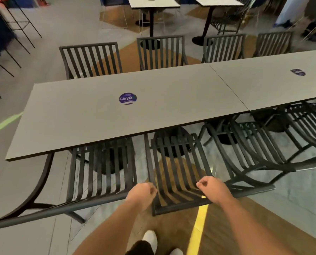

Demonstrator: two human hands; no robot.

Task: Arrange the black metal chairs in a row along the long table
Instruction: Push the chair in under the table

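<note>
The long surface [153, 111] runs from lower left to upper right, made of two grey tops butted end to end. Black slatted chairs line both long sides: four on the far side, four on yours. On your side, the left chair [102, 173] is tucked with its seat partly under the surface; the middle chair [173, 173] stands right in front of you, its seat front just under the surface edge; two more chairs sit further right. A round purple sticker [127, 98] on the near top reads "ClayG"; a second sticker [298, 72] on the far top is too blurred to read. Your left hand [141, 195] and right hand [213, 188] hover over the middle chair's back, fingers loosely curled; you cannot tell whether they grip the back.
</note>
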